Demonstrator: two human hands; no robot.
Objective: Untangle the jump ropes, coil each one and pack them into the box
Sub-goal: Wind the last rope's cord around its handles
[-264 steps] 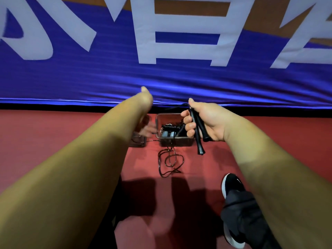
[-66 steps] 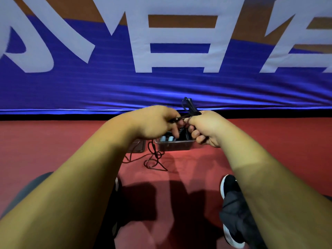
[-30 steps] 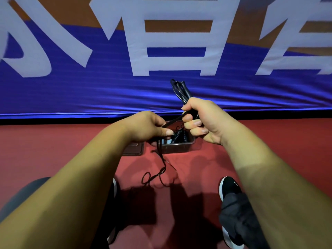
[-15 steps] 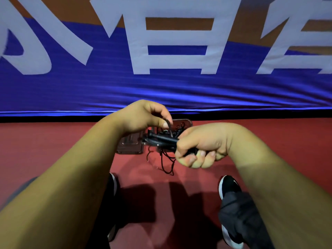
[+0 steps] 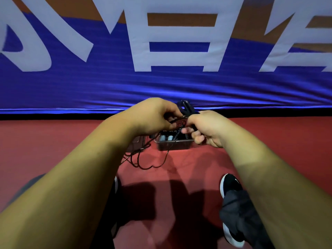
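Over the box [image 5: 175,146], work zone: both hands met at the box's 12 o'clock, close together.
Left hand [image 5: 154,116]: fingers were curled and pinched the thin black cord [image 5: 143,159] of the jump rope, right beside the handles.
Right hand [image 5: 208,129]: it was closed round the black handles [image 5: 186,106], whose ends stood out of the fist toward 12 o'clock.
Cord: it ran from the left hand down to the red floor [image 5: 53,141], where loose loops lay at the box's 7 o'clock. Whether a knot remained in them could not be told.
Box: clear-walled, it sat on the floor and held dark springy coils and two pale blue handles [image 5: 165,137].
Lid: a dark flat piece [image 5: 134,143], probably the lid, lay just beside the box at its 9 o'clock, partly hidden by the left wrist.
Shoe [image 5: 230,184]: black, it stood at the box's 5 o'clock, well apart.
Progress: judged partway. At least one rope appeared packed, while the rope in hand was gathered at its handles with much slack unwound.
Remaining: coiling the slack and placing that bundle in the box. No further rope was visible outside the box.
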